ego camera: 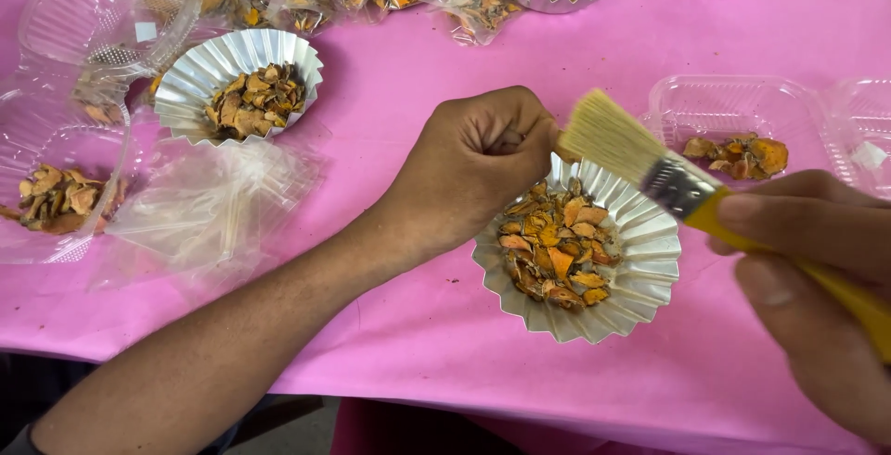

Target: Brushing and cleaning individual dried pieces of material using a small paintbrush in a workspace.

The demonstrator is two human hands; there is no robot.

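Left hand (473, 172) is bunched into a fist over the back rim of a fluted foil cup (640, 279), fingers pinched together on something small I can't make out. Right hand (817, 269) is clamped on the yellow handle of a flat brush (650, 162); the pale bristles touch or sit just beside the left fingertips, above the cup. The cup sits near the front edge of the table (418, 344), right of middle, full of dried orange chips (555, 251).

Risks, as I judge them: the cup is light and thin, so a push from the fist or a hard brush stroke could tip it or slide it toward the front edge and spill chips. Brushing could flick bits onto the pink cloth instead of into the cup. The pinched piece could slip.

Packages: a second foil cup (239, 84) of chips toward the back left. Clear plastic clamshell boxes (733, 107) at the right edge and at the left edge, some holding chips, with small white stickers. A crumpled clear bag (209, 204) lies front left. More clear bags and foil cups run along the back edge.
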